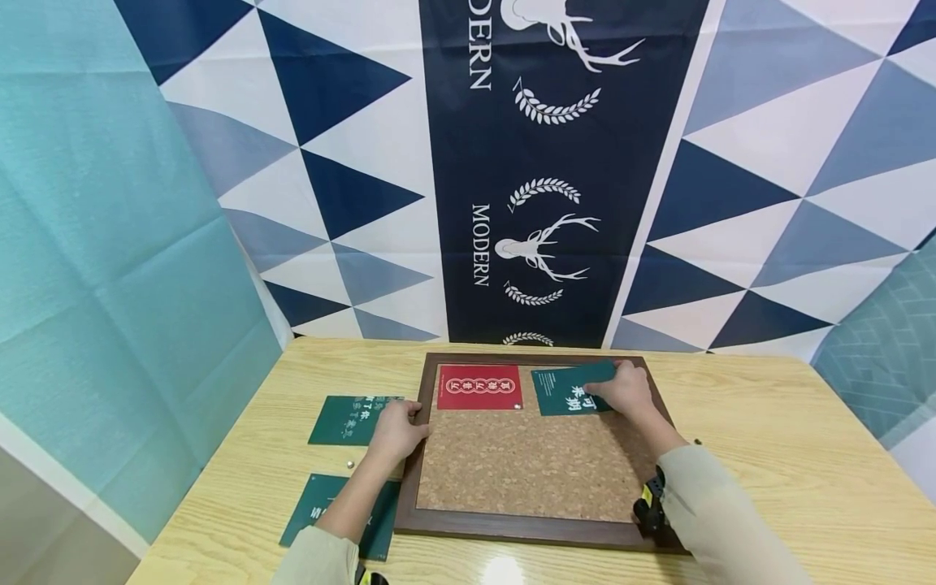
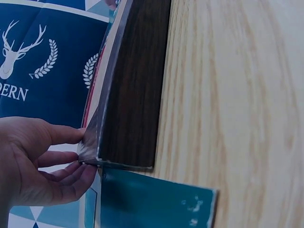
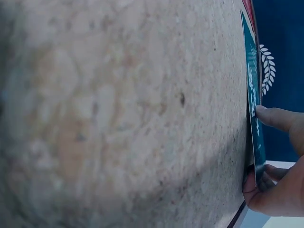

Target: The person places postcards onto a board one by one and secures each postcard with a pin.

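Note:
A cork board [image 1: 526, 467] in a dark brown frame lies on the wooden table. My left hand [image 1: 398, 431] grips the left side of the frame [image 2: 128, 95], fingertips at its edge in the left wrist view. At the far right of the board, my right hand [image 1: 627, 390] pinches a dark green card [image 1: 559, 392] with white characters. In the right wrist view, the thumb lies on the card's face [image 3: 254, 95] and the fingers sit behind its end. A red card [image 1: 478, 387] lies on the cork at the far left, with a small pin-like dot at its lower right corner.
Left of the board, a green card [image 1: 340, 420] lies on the table beside my left hand. Nearer, more green card [image 1: 307, 512] shows, partly under my left forearm. A small shiny round thing [image 1: 350, 465] sits between them. A patterned curtain [image 1: 366, 203] hangs behind the table.

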Motion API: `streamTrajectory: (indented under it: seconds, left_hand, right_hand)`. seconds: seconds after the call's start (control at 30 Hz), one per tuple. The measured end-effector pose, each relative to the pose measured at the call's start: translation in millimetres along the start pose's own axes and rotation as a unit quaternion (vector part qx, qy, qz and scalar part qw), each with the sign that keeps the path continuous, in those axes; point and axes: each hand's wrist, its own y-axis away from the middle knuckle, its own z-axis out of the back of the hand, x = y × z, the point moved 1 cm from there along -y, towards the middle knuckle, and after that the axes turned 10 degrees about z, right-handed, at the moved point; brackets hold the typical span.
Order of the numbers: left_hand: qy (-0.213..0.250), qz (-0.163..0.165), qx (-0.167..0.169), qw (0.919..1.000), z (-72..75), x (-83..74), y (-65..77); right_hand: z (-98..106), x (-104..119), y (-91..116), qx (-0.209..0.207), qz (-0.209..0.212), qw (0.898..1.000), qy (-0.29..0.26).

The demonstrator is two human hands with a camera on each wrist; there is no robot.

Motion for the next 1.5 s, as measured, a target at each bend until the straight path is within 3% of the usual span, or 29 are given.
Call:
streamTrajectory:
  seconds: [0.57, 1.07, 1.3, 1.5]
  left_hand:
    - [-0.004, -0.001, 0.002, 1.0, 0.6, -1.3, 0.3]
    - [-0.014, -0.005, 0.0, 0.9999, -0.2, -1.2, -1.0]
    - [-0.015, -0.004, -0.003, 0.9999, 0.0, -0.6, 0.6]
    - [-0.023, -0.016, -0.006, 0.9996, -0.2, -0.3, 1.1]
  right_hand:
    - [6.8, -1.4, 2.0, 0.015, 0.027, 0.997, 0.072]
    - [11.6, -1.8, 7.2, 0.012, 0.034, 0.997, 0.07]
    - [22.7, -2.4, 9.0, 0.015, 0.06, 0.997, 0.047]
    - [35.1, -1.5, 11.8, 0.018, 0.053, 0.998, 0.027]
